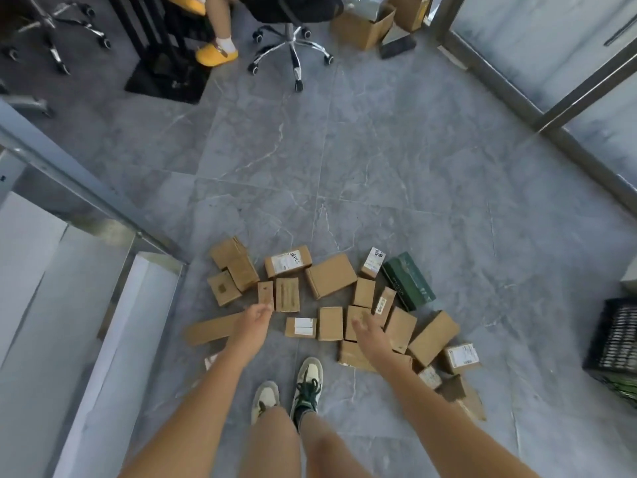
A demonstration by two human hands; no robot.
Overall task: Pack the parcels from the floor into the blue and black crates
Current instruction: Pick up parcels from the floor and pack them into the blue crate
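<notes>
Cardboard parcels (330, 284) are lying scattered on the grey floor (379, 167) just beyond both empty, loose-fingered hands, left hand (254, 319) and right hand (369, 331), probably light and stiff, best gripped across opposite sides, with the black crate (617, 339) waiting far right.

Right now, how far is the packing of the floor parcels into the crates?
Done: nothing that shows; the only crate in view, the black crate at the right edge, cannot be read for packed parcels. In hand: both hands reach down empty, the left hand near a small brown parcel, the right hand over the pile. Left: the cardboard parcels and the green box lie on the floor.
</notes>
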